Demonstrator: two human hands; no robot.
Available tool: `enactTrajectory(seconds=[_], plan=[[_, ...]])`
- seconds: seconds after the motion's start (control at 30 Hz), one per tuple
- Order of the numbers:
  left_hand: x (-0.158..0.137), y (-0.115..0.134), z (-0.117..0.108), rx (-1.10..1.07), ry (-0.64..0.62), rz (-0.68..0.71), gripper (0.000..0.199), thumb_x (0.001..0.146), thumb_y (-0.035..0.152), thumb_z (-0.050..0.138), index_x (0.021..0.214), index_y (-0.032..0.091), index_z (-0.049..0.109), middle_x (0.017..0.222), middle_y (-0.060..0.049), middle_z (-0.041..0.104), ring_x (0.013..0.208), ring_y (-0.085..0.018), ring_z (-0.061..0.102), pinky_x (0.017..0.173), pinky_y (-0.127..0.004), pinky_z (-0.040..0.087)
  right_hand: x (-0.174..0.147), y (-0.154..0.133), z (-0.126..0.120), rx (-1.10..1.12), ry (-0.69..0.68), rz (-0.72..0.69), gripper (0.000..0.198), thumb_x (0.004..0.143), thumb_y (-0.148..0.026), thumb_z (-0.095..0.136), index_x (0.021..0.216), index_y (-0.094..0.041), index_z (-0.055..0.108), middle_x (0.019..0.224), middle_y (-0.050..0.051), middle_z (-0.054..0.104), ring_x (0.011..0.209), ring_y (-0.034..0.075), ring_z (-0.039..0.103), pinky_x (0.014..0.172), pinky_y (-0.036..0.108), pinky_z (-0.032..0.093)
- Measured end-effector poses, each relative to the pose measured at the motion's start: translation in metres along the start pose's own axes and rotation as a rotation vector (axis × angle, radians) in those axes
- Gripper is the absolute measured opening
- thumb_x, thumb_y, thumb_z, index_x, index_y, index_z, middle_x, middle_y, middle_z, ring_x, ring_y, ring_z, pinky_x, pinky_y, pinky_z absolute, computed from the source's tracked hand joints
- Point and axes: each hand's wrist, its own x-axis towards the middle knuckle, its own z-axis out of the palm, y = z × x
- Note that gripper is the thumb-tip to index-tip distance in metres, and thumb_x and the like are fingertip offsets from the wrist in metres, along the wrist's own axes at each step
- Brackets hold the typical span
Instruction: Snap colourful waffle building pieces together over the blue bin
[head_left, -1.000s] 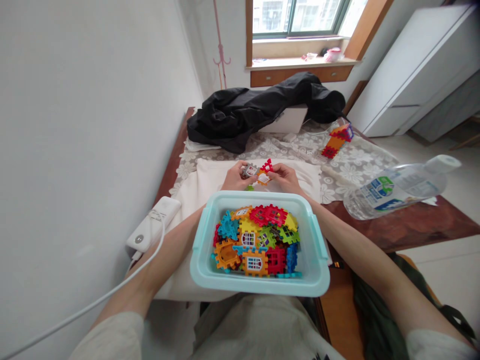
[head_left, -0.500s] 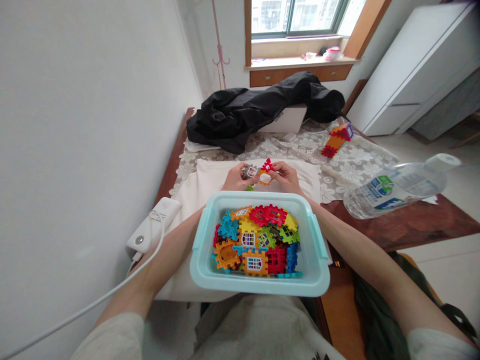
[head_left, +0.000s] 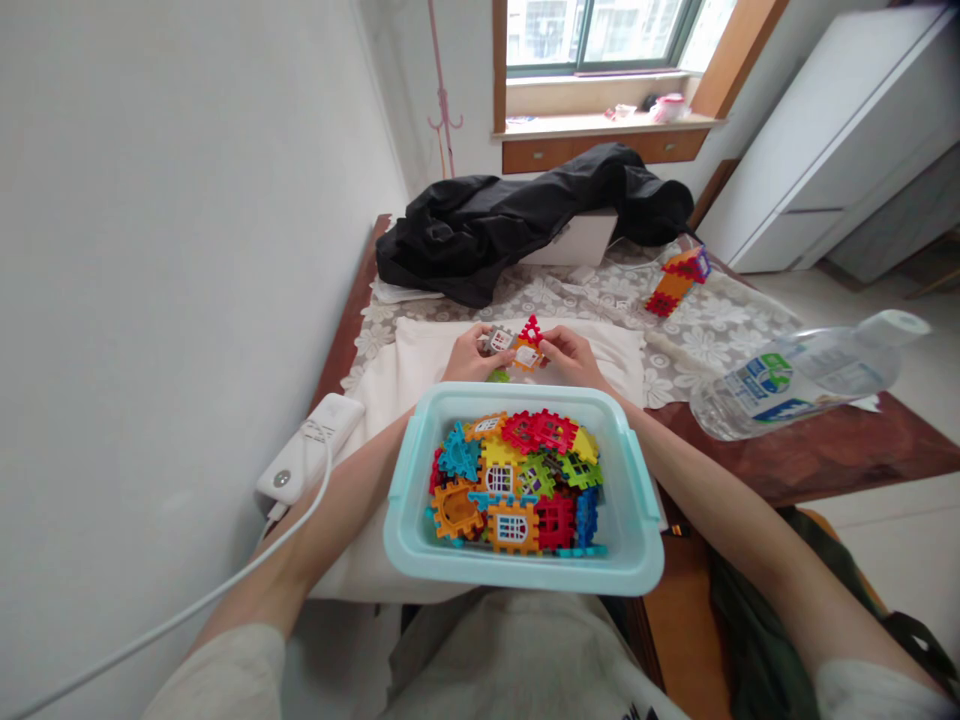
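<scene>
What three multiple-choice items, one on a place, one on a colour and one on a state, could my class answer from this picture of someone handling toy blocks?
1. Where does the tub of blocks sit?
A. on the windowsill
B. near the person, between the forearms
C. on the black jacket

2. What colour is the tub?
A. light turquoise
B. red
C. black

3. How does the water bottle lie?
A. upright, cap up
B. upside down in the tub
C. on its side on the table

Answers:
1 B: the tub is at the near table edge with an arm on each side.
2 A: its rim and walls are pale turquoise.
3 C: the bottle lies flat on the brown table, cap pointing right.

Beyond the tub, the left hand and right hand both hold a small block assembly.
</scene>
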Motion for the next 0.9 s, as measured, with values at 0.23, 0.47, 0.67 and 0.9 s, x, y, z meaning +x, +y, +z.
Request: enactTrajectory(seconds=[0.23,0.47,0.67,0.9], plan=[[0.003,-0.006,0.001,-0.026,0.05,0.01,0.071,0.059,0.049,0.102,0.106,0.019,0.058,0.083,-0.002,0.078,0.067,-0.017,0.073,0.063,-0.028,0.061,0.001,0.004,0.003,-0.036,0.011,0.003,0.052,0.077,-0.074,0.081,0.092,-0.026,0.072,0.083,0.002,0.075,0.073,0.02,0.066,0.068,0.035,0.056],[0.005,-0.013,0.0,-0.021,0.016,0.069,0.07,0.066,0.051,0.098,0.115,0.018,0.062,0.097,-0.007,0.079,0.079,-0.02,0.078,0.067,-0.03,0.066,0.003,0.001,0.002,0.05,-0.024,0.04,0.054,0.072,-0.072,0.088,0.094,-0.026,0.072,0.09,0.004,0.078,0.076,0.021,0.068,0.072,0.037,0.059],[0.002,-0.015,0.0,0.101,-0.017,0.193,0.06,0.08,0.043,0.089,0.13,0.016,0.072,0.118,-0.012,0.08,0.098,-0.024,0.078,0.08,-0.03,0.066,0.004,0.005,0.002,0.011,-0.058,0.024,0.049,0.076,-0.068,0.087,0.095,-0.025,0.072,0.09,0.003,0.076,0.076,0.02,0.067,0.073,0.037,0.059],[-0.002,-0.005,0.002,-0.05,-0.142,0.062,0.074,0.079,0.055,0.089,0.14,0.017,0.073,0.129,-0.012,0.079,0.101,-0.026,0.078,0.08,-0.034,0.067,0.004,0.007,0.002,0.0,-0.015,-0.006,0.044,0.08,-0.064,0.084,0.099,-0.026,0.071,0.098,0.004,0.074,0.081,0.02,0.068,0.076,0.035,0.058]])
